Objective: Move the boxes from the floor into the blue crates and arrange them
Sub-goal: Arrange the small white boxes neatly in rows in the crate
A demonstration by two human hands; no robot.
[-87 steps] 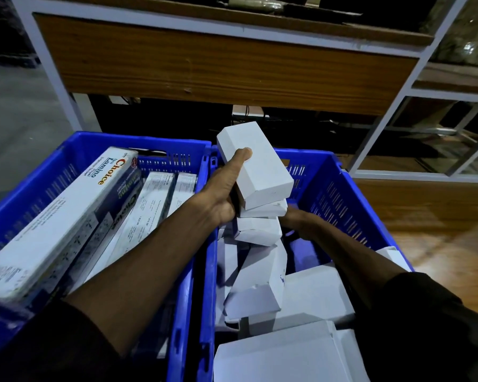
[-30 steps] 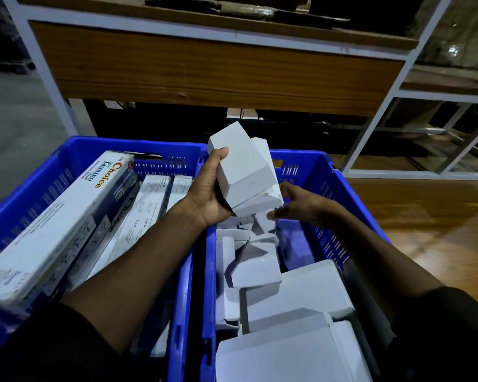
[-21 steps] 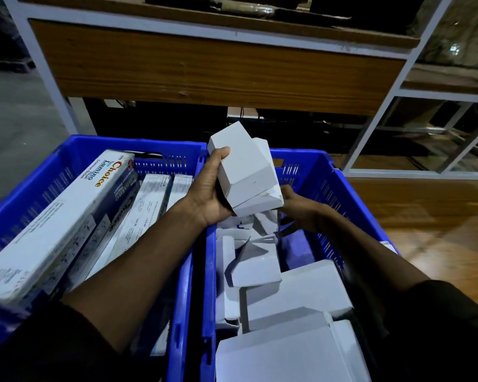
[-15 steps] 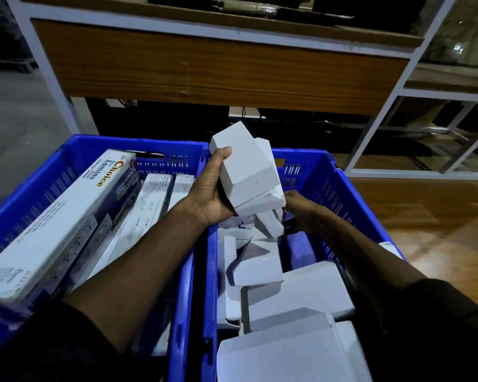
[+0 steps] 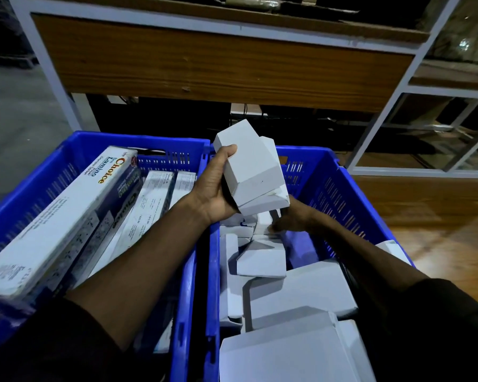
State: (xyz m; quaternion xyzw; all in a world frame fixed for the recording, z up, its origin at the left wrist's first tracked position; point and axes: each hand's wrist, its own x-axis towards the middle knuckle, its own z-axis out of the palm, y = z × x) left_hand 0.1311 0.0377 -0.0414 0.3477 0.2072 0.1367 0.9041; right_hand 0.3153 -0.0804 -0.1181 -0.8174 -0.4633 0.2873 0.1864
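Two blue crates stand side by side in front of me. The left crate [image 5: 75, 150] holds several long boxes, the top one printed "Choice" [image 5: 66, 213]. The right crate [image 5: 340, 194] holds several plain white boxes, small at the back, larger in front [image 5: 301, 296]. My left hand [image 5: 215, 188] grips two small white boxes [image 5: 251, 166] stacked together, raised above the divide between the crates. My right hand [image 5: 290, 219] is down inside the right crate, its fingers pinching a small white box [image 5: 264, 220] at the back of the pile.
A wooden desk panel [image 5: 218, 67] on a white metal frame stands right behind the crates. A white-framed shelf unit [image 5: 431, 125] is at the right. Wooden floor [image 5: 439, 216] lies to the right of the crates, grey floor [image 5: 14, 117] to the left.
My right hand has gone from hovering beside the held boxes down into the right crate and taken hold of a small white box. My left hand has kept its two boxes raised.
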